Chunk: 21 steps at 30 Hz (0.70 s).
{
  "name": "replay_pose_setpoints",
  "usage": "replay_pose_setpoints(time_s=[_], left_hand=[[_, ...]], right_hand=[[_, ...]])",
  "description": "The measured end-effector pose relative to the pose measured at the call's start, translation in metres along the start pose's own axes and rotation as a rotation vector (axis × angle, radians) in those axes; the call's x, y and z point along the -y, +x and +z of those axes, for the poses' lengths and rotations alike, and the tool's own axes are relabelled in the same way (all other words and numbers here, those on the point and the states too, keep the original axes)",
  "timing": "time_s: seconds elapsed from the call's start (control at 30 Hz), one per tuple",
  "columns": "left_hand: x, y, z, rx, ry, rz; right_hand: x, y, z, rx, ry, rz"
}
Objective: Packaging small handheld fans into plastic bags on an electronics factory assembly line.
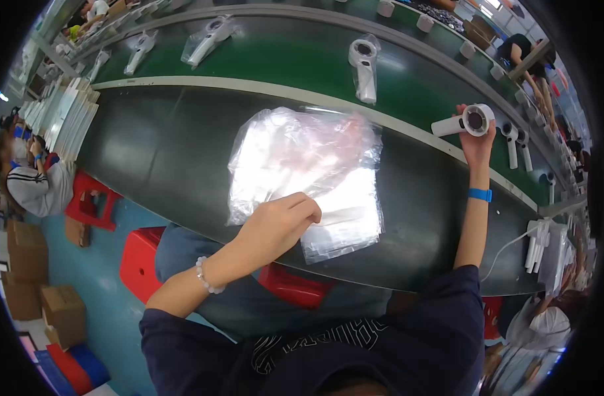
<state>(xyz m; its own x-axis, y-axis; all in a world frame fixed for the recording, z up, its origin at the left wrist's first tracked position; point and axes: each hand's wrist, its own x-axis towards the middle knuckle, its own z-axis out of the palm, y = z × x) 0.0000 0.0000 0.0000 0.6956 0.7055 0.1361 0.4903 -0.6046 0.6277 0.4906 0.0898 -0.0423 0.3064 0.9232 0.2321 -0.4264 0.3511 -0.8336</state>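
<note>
My right hand (pixel 477 142) is raised at the near edge of the conveyor, its fingers wrapped round the head of a white round-headed handheld appliance (pixel 452 125). The appliance has a dark round centre, and its straight handle points left. My left hand (pixel 279 228) is closed in a pinch at the near side of a pile of clear plastic bags (pixel 295 155) on the dark table. The fingertips meet the thin film there, and the bags are crumpled on top and flatter underneath. Nothing covers the appliance in my right hand.
Beyond the table runs a green conveyor (pixel 269 63) carrying several similar appliances in clear bags, one such bagged appliance (pixel 364 69) straight ahead. White parts (pixel 536 247) and a cable lie at the right. Red stools (pixel 140 264) stand at the near left; other people work around the line.
</note>
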Motion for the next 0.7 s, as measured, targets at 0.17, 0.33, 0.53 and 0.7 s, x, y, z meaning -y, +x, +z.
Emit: replay_pose_setpoints(time_s=[0.17,0.33,0.53,0.7], left_hand=[[0.002,0.005,0.013,-0.195,-0.136,0.174],[0.002,0.005,0.013,-0.152,-0.155,0.182],[-0.008,0.006,0.007,-0.114,-0.253,0.069],[-0.005,0.006,0.011,-0.104,-0.161,0.055]], right_hand=[[0.010,-0.003,-0.006,0.066,0.097,0.125],[0.024,-0.010,-0.001,0.106,0.164,0.200],[0.030,-0.011,-0.001,0.214,0.232,0.287],[0.030,-0.007,-0.001,0.203,0.266,0.343]])
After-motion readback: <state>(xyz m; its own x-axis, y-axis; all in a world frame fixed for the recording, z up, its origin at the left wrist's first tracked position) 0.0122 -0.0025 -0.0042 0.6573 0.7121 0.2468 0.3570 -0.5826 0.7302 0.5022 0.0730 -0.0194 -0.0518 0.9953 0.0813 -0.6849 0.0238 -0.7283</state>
